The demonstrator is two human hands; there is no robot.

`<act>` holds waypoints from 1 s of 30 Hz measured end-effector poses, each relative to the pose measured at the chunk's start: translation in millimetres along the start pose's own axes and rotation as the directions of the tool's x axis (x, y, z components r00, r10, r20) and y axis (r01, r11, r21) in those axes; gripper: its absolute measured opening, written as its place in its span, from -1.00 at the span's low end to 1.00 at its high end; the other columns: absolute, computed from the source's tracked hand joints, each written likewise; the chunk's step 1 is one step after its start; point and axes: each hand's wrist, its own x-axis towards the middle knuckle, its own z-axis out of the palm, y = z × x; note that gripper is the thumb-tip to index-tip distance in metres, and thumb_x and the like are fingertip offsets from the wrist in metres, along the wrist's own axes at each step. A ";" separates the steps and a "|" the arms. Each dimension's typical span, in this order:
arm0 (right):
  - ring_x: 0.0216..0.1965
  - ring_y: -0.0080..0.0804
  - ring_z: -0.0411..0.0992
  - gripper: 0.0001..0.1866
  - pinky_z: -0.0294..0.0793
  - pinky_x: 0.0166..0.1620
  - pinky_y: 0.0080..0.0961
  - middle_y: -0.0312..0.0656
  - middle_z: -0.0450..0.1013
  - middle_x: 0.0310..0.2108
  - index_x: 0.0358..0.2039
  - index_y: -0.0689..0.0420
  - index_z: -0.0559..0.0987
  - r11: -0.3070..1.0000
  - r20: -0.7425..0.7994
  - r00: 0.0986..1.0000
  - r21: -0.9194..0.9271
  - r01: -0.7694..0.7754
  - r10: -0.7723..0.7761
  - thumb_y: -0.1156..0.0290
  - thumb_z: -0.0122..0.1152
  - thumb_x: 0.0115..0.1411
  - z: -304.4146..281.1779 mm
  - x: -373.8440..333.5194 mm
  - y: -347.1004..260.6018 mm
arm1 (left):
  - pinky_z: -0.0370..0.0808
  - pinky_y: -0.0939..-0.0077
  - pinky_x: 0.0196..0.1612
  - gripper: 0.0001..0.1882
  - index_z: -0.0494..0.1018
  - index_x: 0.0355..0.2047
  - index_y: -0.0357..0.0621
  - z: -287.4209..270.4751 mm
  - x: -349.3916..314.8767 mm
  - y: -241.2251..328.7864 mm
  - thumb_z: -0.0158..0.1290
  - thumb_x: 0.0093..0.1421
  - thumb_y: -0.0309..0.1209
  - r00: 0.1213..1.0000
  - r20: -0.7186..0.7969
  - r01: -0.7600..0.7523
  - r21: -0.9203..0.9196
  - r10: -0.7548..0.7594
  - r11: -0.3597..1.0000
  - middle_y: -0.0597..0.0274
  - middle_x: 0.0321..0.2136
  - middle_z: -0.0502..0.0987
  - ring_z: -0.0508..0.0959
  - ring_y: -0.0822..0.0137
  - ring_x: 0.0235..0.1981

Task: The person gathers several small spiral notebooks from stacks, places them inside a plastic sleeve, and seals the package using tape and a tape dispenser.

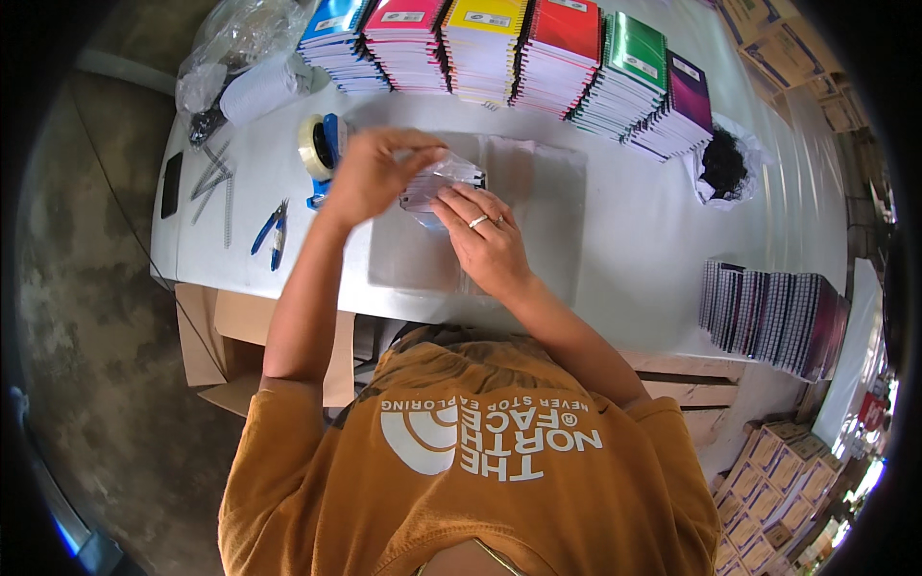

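A small bundle in clear plastic film (419, 197), with white page edges and dark binding showing through, lies between my hands on the table. My left hand (370, 178) is raised over its left side, slightly blurred, fingers and thumb drawn together in a pinch; what they hold cannot be made out. Wearing a ring, my right hand (488, 240) presses bent fingers onto the bundle's right side. Beneath are flat clear plastic bags (552, 216). Just left of the bundle stands a blue tape dispenser (333, 144) with a roll of clear tape (313, 147).
Stacks of spiral notebooks (567, 62) line the far edge; more notebooks (773, 317) stand at right. Blue-handled pliers (271, 233), wire spirals (216, 187) and a black phone (172, 185) lie left. A bag of black pieces (725, 165) sits far right. An opened cardboard box (226, 331) is below the table.
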 end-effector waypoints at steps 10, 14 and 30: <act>0.05 -0.33 0.32 -0.56 0.29 0.09 -0.38 -0.24 0.41 -0.05 -0.05 0.12 0.45 0.974 -0.137 0.975 0.167 -0.153 0.177 0.61 0.17 0.00 14.6 -3.7 -1.2 | 0.38 0.23 0.07 -0.76 0.52 -0.21 -0.18 65.4 -29.9 -12.2 0.13 0.06 -0.49 0.914 -0.278 -0.259 0.167 0.297 0.952 0.11 -0.17 0.55 0.52 0.15 -0.06; 0.08 -0.28 0.31 -0.34 0.28 0.08 -0.34 -0.21 0.41 -0.02 0.12 0.11 0.27 0.916 -0.200 0.922 0.303 -0.263 0.331 0.72 0.18 -0.04 15.1 7.4 -5.9 | 0.34 0.15 0.11 -0.71 0.52 -0.17 -0.13 82.2 -54.0 -4.1 0.08 0.06 -0.61 0.892 -0.286 -0.261 0.309 0.351 0.914 0.14 -0.13 0.54 0.48 0.19 0.00; 0.07 -0.38 0.36 -0.43 0.26 0.02 -0.43 -0.29 0.49 -0.07 0.08 0.15 0.29 0.961 -0.010 0.990 0.241 -0.135 0.141 0.62 0.22 0.03 14.0 3.7 12.6 | 0.29 0.41 0.04 -0.50 0.47 -0.08 -0.28 -26.3 -63.7 -116.1 0.02 0.16 -0.09 0.495 0.003 0.714 -0.572 -0.869 0.404 0.09 -0.30 0.44 0.38 0.22 -0.04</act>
